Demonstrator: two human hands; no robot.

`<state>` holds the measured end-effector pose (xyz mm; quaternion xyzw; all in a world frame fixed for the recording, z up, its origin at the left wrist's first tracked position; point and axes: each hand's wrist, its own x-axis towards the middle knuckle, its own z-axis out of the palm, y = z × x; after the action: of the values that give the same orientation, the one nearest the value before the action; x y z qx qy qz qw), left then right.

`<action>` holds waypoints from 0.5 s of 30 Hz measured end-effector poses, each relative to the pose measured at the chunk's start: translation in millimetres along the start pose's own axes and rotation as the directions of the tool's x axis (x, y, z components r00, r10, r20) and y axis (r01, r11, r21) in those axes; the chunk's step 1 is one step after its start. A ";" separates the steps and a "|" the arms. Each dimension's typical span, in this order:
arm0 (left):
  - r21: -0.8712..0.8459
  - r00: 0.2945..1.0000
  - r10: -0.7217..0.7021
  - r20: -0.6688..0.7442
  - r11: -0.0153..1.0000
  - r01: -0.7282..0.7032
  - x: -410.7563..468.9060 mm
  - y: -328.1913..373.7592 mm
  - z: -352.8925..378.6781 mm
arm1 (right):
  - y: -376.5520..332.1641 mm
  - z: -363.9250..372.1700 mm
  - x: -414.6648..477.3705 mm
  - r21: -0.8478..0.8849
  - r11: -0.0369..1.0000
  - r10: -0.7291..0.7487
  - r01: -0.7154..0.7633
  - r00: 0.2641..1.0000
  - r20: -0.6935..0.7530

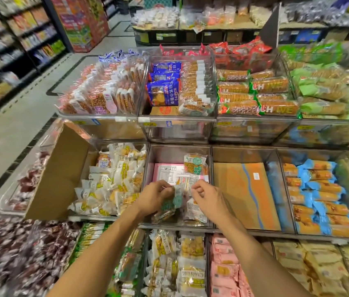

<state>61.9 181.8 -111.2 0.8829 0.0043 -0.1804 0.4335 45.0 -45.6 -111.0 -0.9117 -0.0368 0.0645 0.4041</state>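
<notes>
A bunch of small snack packets (172, 203) with teal labels is gripped by the left hand (155, 197), whose fingers are curled round it from the left. The bunch is held low inside the clear bin (177, 152) in the middle row of the display, close to the bin's front wall. The right hand (209, 197) is set against the same bunch from the right, with its fingers curled and their tips at the wrapper edges (whether anything is actually pinched there cannot be told, as the wrappers are blurred). Beneath the hands, a few loose packets (197, 213) are seen lying at the front of the bin, and a pink carton (163, 170) is laid flat on its floor. One teal-labelled packet (196, 166) is found on the carton, towards the back right. In the bin to the left, white-wrapped snacks (113, 179) are heaped beside a cardboard flap (62, 168); in the bin to the right, flat cardboard (246, 189) is laid.
</notes>
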 end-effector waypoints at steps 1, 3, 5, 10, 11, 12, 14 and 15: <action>-0.172 0.999 -0.041 -0.005 0.984 0.039 -2.1 1.5 -2.9 | -2.6 1.4 1.8 0.033 0.999 0.035 -0.036 0.999 0.028; -0.443 0.994 -0.104 0.039 0.890 0.111 -6.8 6.2 -8.1 | -6.1 6.2 5.1 0.127 0.986 0.092 -0.104 0.991 0.096; -0.554 0.990 -0.113 0.088 0.820 0.143 -10.7 11.9 -11.6 | -8.3 11.9 9.0 0.285 0.940 0.150 -0.186 0.978 0.142; -0.616 0.976 -0.206 0.078 0.759 0.209 -16.2 16.8 -5.2 | -10.1 15.1 11.0 0.390 0.890 0.199 -0.237 0.971 0.136; -0.621 0.972 -0.233 0.030 0.757 0.201 -15.4 14.1 -2.5 | -10.5 13.8 12.0 0.316 0.926 0.183 -0.205 0.978 0.098; -0.630 0.968 -0.252 -0.018 0.754 0.184 -14.6 10.6 -0.1 | -9.8 13.4 15.4 0.238 0.957 0.160 -0.165 0.986 0.038; -0.663 0.966 -0.247 -0.083 0.737 0.131 -14.0 3.8 2.4 | -9.4 11.2 28.1 0.077 0.995 0.075 -0.069 0.994 -0.078; -0.676 0.966 -0.239 -0.103 0.729 0.108 -14.7 0.8 2.2 | -8.7 10.4 38.1 -0.024 1.000 0.008 -0.011 0.992 -0.123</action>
<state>47.6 181.8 -107.0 0.6789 0.1907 -0.1252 0.6979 81.1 -27.5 -114.8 -0.9191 -0.0085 0.0098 0.3938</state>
